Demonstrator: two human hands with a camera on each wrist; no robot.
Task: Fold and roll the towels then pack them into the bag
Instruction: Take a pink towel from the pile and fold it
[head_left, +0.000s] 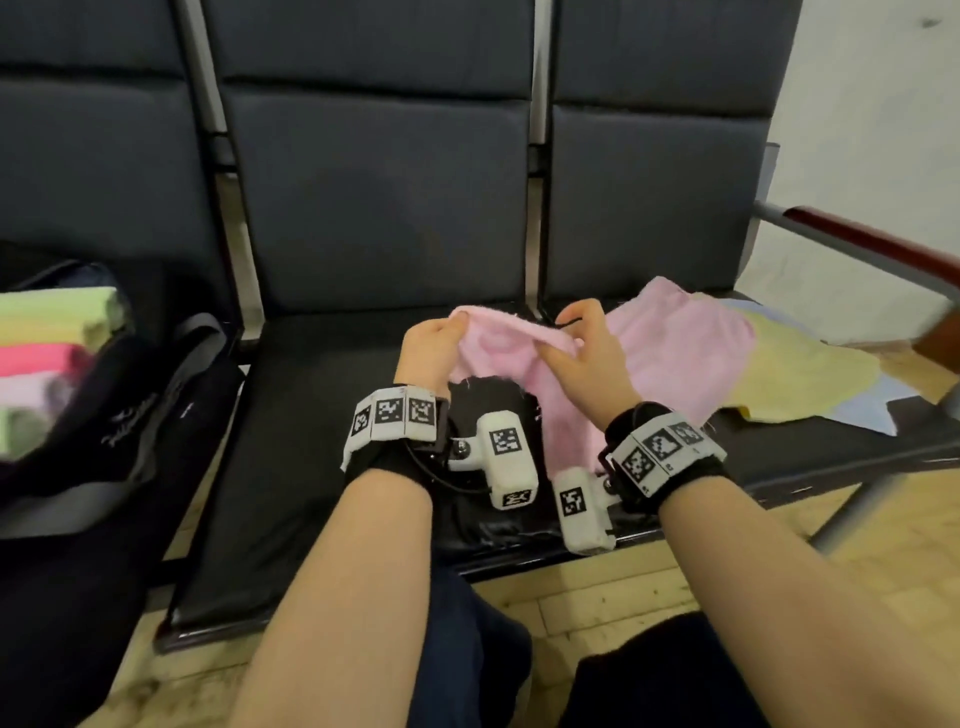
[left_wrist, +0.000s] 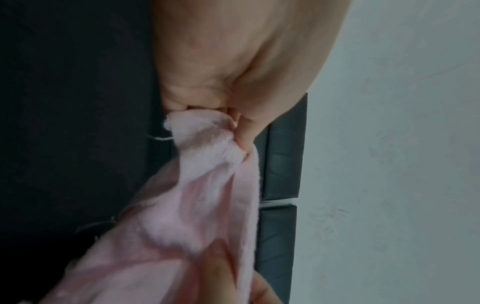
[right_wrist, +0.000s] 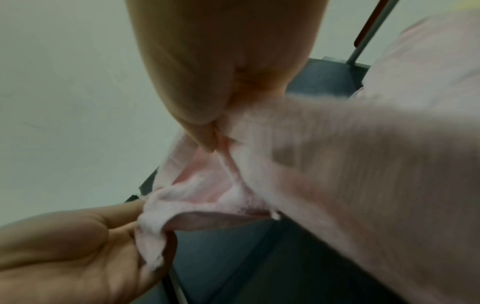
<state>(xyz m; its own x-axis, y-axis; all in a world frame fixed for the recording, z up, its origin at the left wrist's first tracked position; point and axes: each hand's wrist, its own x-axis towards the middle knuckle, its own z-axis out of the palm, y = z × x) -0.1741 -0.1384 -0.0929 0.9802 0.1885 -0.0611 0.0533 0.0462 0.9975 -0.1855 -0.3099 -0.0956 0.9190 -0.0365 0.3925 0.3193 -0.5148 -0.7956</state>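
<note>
The pink towel (head_left: 670, 343) trails from the right-hand seat, off the yellow towel (head_left: 810, 374), across to the middle seat (head_left: 322, 415), which lies bare leftward to the bag (head_left: 78, 415). The left hand (head_left: 428, 345) and right hand (head_left: 587, 348), raised above the cushion, each have a pinching grip on its top edge.

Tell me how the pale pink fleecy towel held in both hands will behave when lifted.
Probably floppy: the pale pink fleecy towel sags between the left hand and right hand. Likely light, since fingertip pinches hold it. Its fuzzy nap should resist slipping.
</note>
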